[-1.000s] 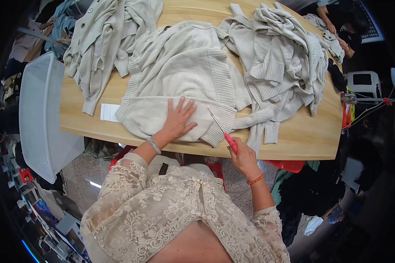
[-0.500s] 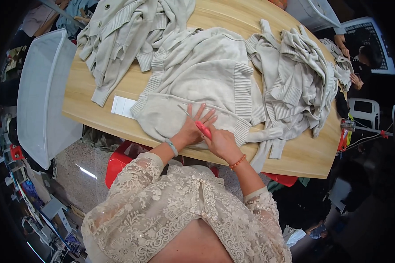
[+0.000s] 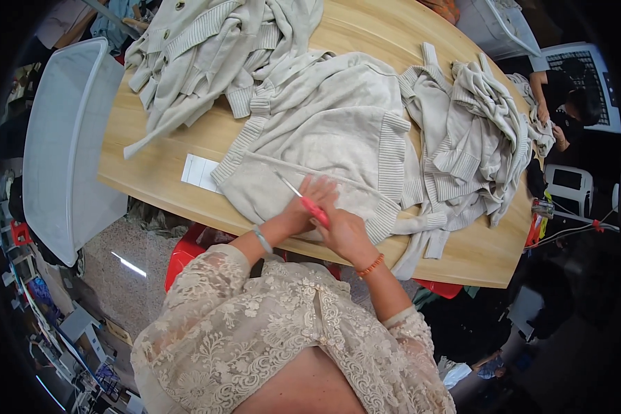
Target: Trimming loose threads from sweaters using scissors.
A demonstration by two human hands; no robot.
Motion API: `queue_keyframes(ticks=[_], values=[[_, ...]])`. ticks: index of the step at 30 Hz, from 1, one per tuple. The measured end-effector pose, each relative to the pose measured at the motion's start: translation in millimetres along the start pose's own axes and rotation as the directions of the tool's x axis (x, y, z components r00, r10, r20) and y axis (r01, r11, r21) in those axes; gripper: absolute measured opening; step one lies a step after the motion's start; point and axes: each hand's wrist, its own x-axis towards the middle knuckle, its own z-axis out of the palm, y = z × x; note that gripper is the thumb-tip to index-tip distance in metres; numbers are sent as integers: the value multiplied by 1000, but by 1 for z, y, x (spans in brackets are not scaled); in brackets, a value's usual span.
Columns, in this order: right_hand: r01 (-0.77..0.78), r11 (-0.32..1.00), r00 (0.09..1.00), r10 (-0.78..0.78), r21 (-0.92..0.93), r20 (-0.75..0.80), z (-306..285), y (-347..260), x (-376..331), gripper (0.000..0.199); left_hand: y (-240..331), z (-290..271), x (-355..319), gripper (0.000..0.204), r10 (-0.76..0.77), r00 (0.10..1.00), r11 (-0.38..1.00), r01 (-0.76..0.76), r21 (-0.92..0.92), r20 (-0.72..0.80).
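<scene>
Two hands on one sweater: scissors angled to the upper left

Two hands meet at the lower centre of the frame, on the near hem of a pale grey knit sweater spread flat on the wooden tabletop.

Right hand: closed around the red handles of a pair of scissors. The blades are thin and silver. Their long axis runs from the handles at the hand toward the upper left of the frame, with the tip over the lower left part of the sweater body, close to the ribbed hem. Whether the blades are parted or closed cannot be told at this size.

Left hand: fingers spread and pressed on the knit, just left of and touching the scissor handles. It holds nothing; it pins the fabric down. A bracelet sits on each wrist.

Relative position: the sweater lies directly ahead of both hands, upward in the frame. The right hand is the one in contact with the scissors; the left hand is nearer the blade tip.

Surroundings: a heap of similar knitwear occupies the upper left, a second heap the right. A white paper slip lies on the tabletop just left of the sweater hem. A grey plastic bin stands off the table edge at far left.
</scene>
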Motion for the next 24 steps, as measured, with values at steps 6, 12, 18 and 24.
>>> queue_keyframes(ticks=[6, 12, 18, 24], values=[[-54, 998, 998, 53, -11, -33, -5, 19, -30, 22, -42, -81, -31, 59, -313, 932, 868, 359, 343, -183], [33, 999, 995, -36, 37, 88, 0, 1, -8, 23, -63, -84, -45, 48, -253, 910, 949, 299, 97, -329], [-250, 961, 938, 270, 117, -215, -38, 29, 23, 36, -92, -135, 30, 39, -498, 713, 861, 476, -181, -494], [-345, 780, 834, 510, 523, -210, -78, 48, 47, 32, -156, -153, 116, 58, -651, 561, 675, 736, -50, -511]])
